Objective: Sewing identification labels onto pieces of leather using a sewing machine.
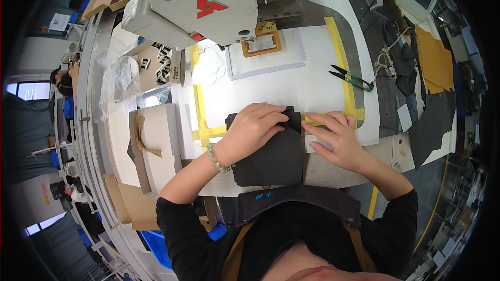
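A stack of black, flat, fabric-like pieces (268, 158) lies at the near edge of the work surface, in front of my body. My left hand (255, 125) rests over its upper part, fingers bent together and closed on a black piece near the top edge. What lies under the palm is hidden. Beside the stack's right edge, my right hand (336, 138) is open with its fingers apart, its fingertips close to that edge. Both hands are just below a white sheet (312, 83) bordered with yellow tape (341, 62).
A white sewing machine head (203, 5) overhangs the far side, above an orange-rimmed frame (276, 47). Green-handled thread snips (359, 80) lie to the right. At left are a box of small labels (148, 73) and an open carton (161, 166). Orange sheets (435, 62) lie far right.
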`<state>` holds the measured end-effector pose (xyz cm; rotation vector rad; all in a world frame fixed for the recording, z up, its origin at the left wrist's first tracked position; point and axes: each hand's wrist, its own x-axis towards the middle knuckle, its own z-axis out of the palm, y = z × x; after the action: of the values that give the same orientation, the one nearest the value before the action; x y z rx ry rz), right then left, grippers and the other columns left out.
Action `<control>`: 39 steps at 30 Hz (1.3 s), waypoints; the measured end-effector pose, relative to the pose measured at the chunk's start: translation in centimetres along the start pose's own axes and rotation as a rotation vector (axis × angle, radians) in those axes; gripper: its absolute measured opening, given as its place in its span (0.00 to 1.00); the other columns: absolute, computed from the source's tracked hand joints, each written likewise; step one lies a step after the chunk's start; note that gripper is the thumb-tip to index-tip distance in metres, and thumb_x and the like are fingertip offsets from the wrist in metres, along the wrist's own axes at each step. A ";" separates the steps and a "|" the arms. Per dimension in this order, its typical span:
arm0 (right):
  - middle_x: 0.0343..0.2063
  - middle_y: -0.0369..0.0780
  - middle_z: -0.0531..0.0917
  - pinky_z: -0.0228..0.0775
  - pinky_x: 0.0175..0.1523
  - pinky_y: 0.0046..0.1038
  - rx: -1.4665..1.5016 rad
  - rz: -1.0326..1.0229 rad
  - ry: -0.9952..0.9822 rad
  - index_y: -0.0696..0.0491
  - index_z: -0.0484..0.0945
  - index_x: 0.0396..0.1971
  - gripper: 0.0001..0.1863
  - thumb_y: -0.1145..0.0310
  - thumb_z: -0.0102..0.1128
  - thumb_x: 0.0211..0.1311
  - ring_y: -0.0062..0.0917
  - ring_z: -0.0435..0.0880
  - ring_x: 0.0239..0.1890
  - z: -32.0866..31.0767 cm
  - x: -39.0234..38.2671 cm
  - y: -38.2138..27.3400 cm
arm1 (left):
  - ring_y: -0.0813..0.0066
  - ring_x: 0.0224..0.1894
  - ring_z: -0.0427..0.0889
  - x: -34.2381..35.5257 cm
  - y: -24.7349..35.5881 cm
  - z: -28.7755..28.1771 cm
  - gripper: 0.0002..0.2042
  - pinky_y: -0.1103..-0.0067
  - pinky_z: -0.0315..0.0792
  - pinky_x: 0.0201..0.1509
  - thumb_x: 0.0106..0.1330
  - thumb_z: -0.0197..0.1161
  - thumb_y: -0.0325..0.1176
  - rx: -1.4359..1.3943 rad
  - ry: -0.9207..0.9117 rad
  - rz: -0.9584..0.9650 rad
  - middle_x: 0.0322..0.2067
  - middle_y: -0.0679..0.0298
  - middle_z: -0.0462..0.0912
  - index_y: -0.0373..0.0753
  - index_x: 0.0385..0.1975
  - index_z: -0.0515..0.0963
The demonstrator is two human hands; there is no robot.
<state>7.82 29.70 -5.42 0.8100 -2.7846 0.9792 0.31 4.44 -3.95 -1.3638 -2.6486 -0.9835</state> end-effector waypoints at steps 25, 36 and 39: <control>0.71 0.45 0.57 0.47 0.72 0.26 0.761 0.269 0.155 0.56 0.49 0.72 0.38 0.82 0.50 0.62 0.31 0.57 0.72 -2.5 3.8 -0.3 | 0.54 0.63 0.70 1.8 3.4 -0.9 0.39 0.62 0.64 0.64 0.47 0.74 0.48 0.132 -0.029 0.275 0.61 0.51 0.69 0.42 0.60 0.67; 0.72 0.43 0.54 0.41 0.74 0.27 0.698 0.338 0.184 0.59 0.49 0.72 0.38 0.85 0.49 0.60 0.28 0.52 0.74 -3.2 2.8 2.1 | 0.68 0.41 0.85 1.7 0.0 -0.4 0.08 0.76 0.80 0.45 0.53 0.62 0.26 0.560 0.105 0.548 0.35 0.59 0.84 0.35 0.33 0.81; 0.72 0.44 0.54 0.42 0.73 0.27 0.662 0.322 0.189 0.58 0.48 0.72 0.38 0.85 0.48 0.61 0.29 0.53 0.73 -3.3 3.7 3.0 | 0.68 0.41 0.85 2.8 -1.2 0.0 0.09 0.76 0.81 0.45 0.52 0.62 0.26 0.560 0.120 0.556 0.35 0.60 0.84 0.34 0.33 0.81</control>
<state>2.83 31.97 -3.63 0.2740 -2.4688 1.9699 -2.27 5.95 -3.76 -1.6576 -2.0249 -0.2271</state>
